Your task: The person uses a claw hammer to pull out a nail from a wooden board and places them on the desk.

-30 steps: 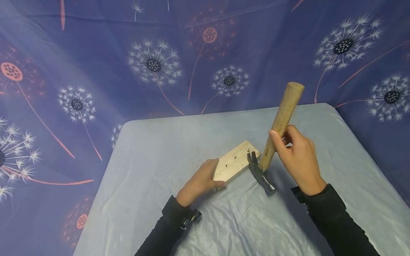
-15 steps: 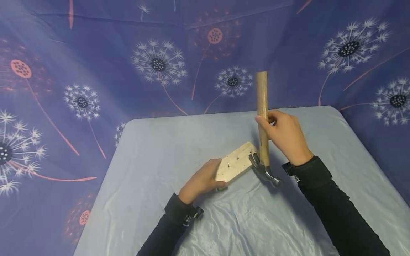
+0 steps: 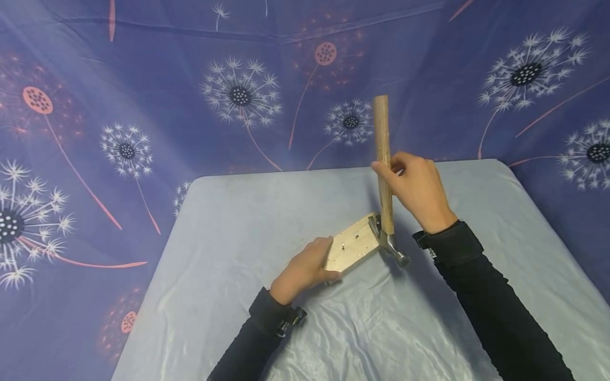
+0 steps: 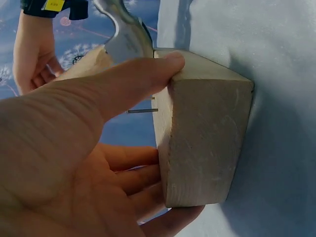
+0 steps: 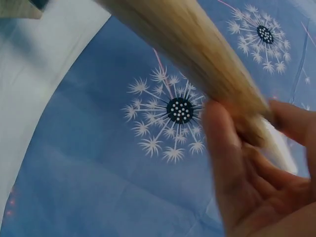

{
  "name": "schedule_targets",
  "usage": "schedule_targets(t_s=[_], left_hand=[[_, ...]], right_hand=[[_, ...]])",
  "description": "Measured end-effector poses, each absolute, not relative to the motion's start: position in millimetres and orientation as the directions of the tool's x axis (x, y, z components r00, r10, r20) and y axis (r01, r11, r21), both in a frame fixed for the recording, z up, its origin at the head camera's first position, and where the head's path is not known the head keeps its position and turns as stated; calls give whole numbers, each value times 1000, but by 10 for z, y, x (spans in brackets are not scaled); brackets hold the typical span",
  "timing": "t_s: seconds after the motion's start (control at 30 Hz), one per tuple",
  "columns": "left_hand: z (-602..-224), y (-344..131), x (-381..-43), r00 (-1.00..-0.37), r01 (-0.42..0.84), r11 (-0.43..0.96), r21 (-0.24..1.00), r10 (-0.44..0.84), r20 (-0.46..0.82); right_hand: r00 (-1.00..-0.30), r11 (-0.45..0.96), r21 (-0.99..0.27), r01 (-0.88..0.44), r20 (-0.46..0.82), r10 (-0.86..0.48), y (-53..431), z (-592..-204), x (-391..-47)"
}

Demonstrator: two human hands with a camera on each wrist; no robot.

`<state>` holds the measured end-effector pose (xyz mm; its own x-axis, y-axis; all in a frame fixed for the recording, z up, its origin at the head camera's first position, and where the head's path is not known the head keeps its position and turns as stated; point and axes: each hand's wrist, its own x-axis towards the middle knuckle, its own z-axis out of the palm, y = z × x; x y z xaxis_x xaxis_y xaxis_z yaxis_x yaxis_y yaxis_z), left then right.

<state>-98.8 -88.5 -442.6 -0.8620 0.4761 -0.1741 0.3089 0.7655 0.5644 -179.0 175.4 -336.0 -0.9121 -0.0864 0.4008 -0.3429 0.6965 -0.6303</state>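
A pale wooden block (image 3: 353, 247) lies at an angle on the cloth-covered table, with nails standing up from its top face. My left hand (image 3: 305, 267) grips its near left end, thumb along the front edge and fingers behind. In the left wrist view a nail (image 4: 142, 110) juts from the block, just past the thumb. My right hand (image 3: 421, 189) pinches a claw hammer (image 3: 385, 203) midway along its wooden handle, which stands nearly upright. The hammer's claw is at the block's far right end, overlapping its top there, and the striking face points to the lower right.
A pale blue satin cloth (image 3: 229, 238) covers the table and wrinkles near the front. Behind it hangs a blue-purple curtain (image 3: 162, 69) printed with dandelions. Dark sleeves (image 3: 495, 296) cover both forearms.
The hammer handle has swung from leaning right to nearly upright as my right hand moved left and farther away. The claw now overlaps the block's right end. My left hand keeps its grip.
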Motion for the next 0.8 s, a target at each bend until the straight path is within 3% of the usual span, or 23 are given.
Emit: schedule_targets(t_s=[0.3, 0.47, 0.67, 0.8], left_hand=[[-4496, -822, -900, -877, 441, 808, 392, 481, -6], [-4465, -794, -907, -876, 444, 808, 387, 482, -2], [-4435, -760, -922, -880, 428, 824, 370, 473, -34], [-4419, -724, -914, -887, 411, 845, 342, 457, -62]], right_hand=[[-823, 676, -615, -406, 568, 22, 1748, -3508, -1609], [-759, 646, -605, -465, 648, 61, 1814, -3569, -1477], [-639, 613, -610, -502, 739, 212, 1854, -3767, -1259], [-614, 604, -624, -495, 744, 264, 1855, -3832, -1211]])
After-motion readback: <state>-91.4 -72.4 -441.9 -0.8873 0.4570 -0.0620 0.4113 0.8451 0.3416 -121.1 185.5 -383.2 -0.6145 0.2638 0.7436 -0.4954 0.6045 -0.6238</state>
